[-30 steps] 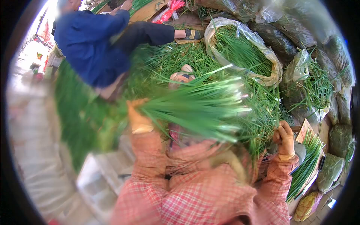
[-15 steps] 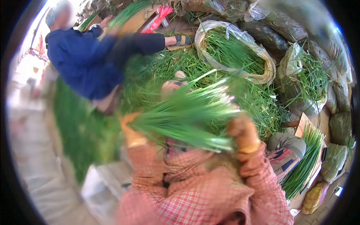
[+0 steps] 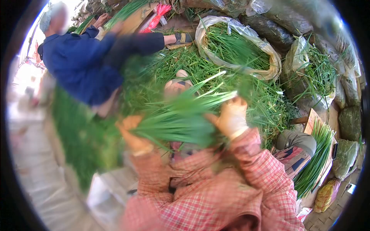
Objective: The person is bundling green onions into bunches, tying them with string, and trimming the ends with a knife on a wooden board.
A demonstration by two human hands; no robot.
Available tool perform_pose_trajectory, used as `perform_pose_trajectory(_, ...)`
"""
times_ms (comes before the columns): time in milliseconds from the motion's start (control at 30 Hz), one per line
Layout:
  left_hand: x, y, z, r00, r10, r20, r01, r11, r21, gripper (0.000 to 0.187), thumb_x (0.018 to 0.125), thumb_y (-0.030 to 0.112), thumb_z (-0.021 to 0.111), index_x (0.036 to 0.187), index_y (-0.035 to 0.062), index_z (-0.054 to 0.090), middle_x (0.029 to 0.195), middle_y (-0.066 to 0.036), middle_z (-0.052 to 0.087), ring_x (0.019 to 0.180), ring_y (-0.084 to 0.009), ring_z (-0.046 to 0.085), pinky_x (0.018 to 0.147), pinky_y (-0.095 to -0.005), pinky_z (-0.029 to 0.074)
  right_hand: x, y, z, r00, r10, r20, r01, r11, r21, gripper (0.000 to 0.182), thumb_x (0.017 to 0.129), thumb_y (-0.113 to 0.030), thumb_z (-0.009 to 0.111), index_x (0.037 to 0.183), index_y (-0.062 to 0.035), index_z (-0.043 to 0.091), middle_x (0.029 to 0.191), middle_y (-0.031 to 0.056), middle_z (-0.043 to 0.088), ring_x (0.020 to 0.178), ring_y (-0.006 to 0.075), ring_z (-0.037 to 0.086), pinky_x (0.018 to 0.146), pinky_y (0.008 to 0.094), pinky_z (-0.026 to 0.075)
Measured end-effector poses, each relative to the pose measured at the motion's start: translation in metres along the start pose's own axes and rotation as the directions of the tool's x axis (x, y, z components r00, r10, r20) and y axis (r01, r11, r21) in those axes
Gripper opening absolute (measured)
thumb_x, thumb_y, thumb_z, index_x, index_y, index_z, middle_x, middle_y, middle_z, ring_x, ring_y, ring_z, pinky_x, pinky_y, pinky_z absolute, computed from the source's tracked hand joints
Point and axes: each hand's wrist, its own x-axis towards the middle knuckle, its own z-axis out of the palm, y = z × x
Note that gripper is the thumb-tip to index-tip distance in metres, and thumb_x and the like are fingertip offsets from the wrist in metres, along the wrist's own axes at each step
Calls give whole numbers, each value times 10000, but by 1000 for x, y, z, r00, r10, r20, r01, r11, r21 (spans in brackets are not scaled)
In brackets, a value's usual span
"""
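A loose bunch of chives (image 3: 173, 119), long green leaves with pale stem ends, lies across in front of my lap, partly blurred. My left hand (image 3: 133, 133), in an orange glove, is closed round the leafy end on the left. At the pale end on the right, my gloved right hand (image 3: 233, 117) grips the stems, its thumb toward the bunch and its fingers curled near the white tips. The hand covers part of the stem ends.
Loose green leaves (image 3: 266, 111) cover the ground ahead. A clear plastic bag (image 3: 275, 63) full of greens stands beyond. More chives (image 3: 318, 158) lie on a board at right. A person in blue (image 3: 77, 61) sits at left, near a pink bundle (image 3: 156, 17).
My right hand has moved up and left from beside the pale ends onto the stems, its fist giving way to a grip. My left hand stays on the leafy end.
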Motion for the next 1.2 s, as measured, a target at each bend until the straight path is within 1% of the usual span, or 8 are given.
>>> perform_pose_trajectory(200,-4,2,10,985,-8,-173,25,995,96,388,941,405,387,677,120,392,689,-21,418,700,-179,428,730,-329,380,5,-14,15,971,240,-7,-225,920,321,780,590,-573,703,1026,55,545,948,260,572,864,371,541,782,450,428)
perform_pose_trajectory(300,-10,1,24,994,51,-92,-32,981,191,381,944,384,389,667,123,375,670,-15,389,678,-169,408,700,-317,368,8,-23,8,864,253,436,-471,711,522,702,616,-496,722,1021,51,550,930,252,600,837,338,590,746,420,464)
perform_pose_trajectory(333,-10,1,24,997,34,-72,-24,990,140,379,944,374,390,658,127,364,659,-9,373,662,-162,395,677,-309,360,2,-24,38,971,191,147,-229,543,808,564,664,-343,734,1029,47,552,919,209,623,804,240,617,680,364,496)
perform_pose_trajectory(700,0,27,26,944,-81,321,187,931,-313,374,926,294,424,607,150,293,607,19,282,586,-135,319,578,-303,298,-30,-23,2,904,251,347,-250,-348,904,193,725,4,532,896,-15,618,833,39,630,755,109,559,677,262,459)
perform_pose_trajectory(800,-11,16,53,962,-119,244,201,916,-347,423,940,329,412,582,150,275,561,23,238,537,-113,246,547,-268,254,-32,-12,18,854,305,420,-288,-396,872,185,736,-31,557,912,-6,609,848,74,633,776,139,567,689,280,459)
perform_pose_trajectory(1033,-18,8,50,969,-168,181,212,940,-265,439,944,349,407,587,145,256,567,16,208,537,-122,214,559,-280,239,-47,8,18,925,317,210,-276,180,944,195,742,-124,604,874,18,621,749,121,634,718,233,589,692,329,467)
perform_pose_trajectory(1067,-17,8,49,969,-161,185,206,945,-254,438,944,348,409,587,145,256,567,15,207,536,-122,216,558,-280,238,-45,3,1,895,260,363,-374,-8,927,206,764,-137,601,906,11,614,822,120,640,774,225,589,723,333,474)
perform_pose_trajectory(1200,-18,11,52,952,-165,257,226,948,-226,443,949,367,390,590,147,252,569,16,201,535,-124,216,558,-284,235,-35,-16,-2,948,-148,283,-219,345,913,292,829,-49,538,1119,-24,509,1053,137,559,977,166,538,819,280,464)
